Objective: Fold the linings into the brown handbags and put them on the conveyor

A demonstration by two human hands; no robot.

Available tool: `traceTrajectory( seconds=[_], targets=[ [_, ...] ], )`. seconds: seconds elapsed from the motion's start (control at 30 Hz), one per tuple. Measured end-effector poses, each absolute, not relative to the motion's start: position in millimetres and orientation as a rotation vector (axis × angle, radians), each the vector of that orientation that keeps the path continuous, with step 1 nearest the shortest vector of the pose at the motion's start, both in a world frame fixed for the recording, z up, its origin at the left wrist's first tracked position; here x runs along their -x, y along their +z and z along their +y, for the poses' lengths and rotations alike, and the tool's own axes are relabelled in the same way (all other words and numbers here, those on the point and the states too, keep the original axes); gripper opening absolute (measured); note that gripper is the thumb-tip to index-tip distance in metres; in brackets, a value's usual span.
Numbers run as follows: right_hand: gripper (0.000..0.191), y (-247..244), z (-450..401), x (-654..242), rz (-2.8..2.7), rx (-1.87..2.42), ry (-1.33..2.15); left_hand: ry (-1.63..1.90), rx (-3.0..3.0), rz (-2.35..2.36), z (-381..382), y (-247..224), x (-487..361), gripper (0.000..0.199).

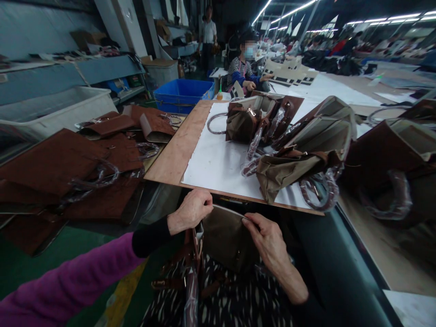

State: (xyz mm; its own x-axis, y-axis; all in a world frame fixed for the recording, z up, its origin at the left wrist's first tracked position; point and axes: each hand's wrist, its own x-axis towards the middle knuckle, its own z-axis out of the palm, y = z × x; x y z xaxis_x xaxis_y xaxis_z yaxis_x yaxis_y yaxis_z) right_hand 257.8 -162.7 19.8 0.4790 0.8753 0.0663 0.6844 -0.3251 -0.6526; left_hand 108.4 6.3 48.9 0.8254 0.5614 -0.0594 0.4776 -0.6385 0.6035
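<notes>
A handbag (229, 236) with an olive-brown panel and brown straps rests on my lap. My left hand (193, 210) pinches the left end of its pale top edge. At the right end of that same edge, my right hand (267, 237) grips the panel between thumb and fingers. A plastic-wrapped handle (191, 295) hangs down on the left side of the bag, over the patterned apron (225, 302). The inside of the bag is mostly hidden from view.
Ahead stands a wooden table (170, 156) covered with white paper (207, 165), bearing several brown-and-olive handbags (289, 170). Brown bags (68, 163) are piled at the left. Behind them are a white bin (61, 106) and a blue bin (184, 93). A masked co-worker (241, 68) sits beyond the table.
</notes>
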Motion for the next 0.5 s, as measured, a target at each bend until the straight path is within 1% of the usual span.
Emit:
traceTrajectory(
  seconds=[0.1, 0.23, 0.33, 0.5],
  targets=[
    [0.02, 18, -159, -256, -1.535, 2.227, 0.132, 0.183, -2.382, 0.762, 6, 47, -109, 0.013],
    [0.017, 24, -150, -252, -1.694, 2.316, -0.034, 0.177, -2.374, 0.78, 5, 47, -109, 0.012],
    [0.016, 30, -143, -248, -1.762, 2.335, -0.111, 0.188, -2.377, 0.789, 5, 48, -109, 0.012],
    [0.017, 30, -134, -243, -1.818, 2.364, -0.103, 0.192, -2.385, 0.8, 4, 46, -110, 0.012]
  ],
)
